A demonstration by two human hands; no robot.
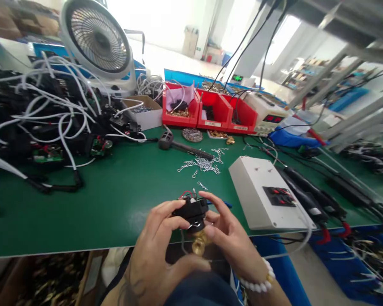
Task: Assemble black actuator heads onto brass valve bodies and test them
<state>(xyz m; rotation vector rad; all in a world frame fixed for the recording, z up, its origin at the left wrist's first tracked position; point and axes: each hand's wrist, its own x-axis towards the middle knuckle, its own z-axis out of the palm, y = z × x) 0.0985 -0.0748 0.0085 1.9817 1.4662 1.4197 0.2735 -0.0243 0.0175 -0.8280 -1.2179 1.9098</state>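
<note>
Over the table's front edge I hold a valve assembly between both hands: a black plastic housing on top of a brass valve body. My left hand grips the housing from the left, fingers on its top and front, thumb low near the brass. From the right, my right hand has its fingers behind the housing and its thumb by the brass. A small metal clip shows at the joint below the housing. Red wires and a white connector stick up at the top. Loose R-shaped clips lie beyond my hands.
A hammer lies behind the clips. Three red bins line the back, beside a power supply. A white box with switches and electric screwdrivers stand right. Cabled assemblies and a fan occupy the left.
</note>
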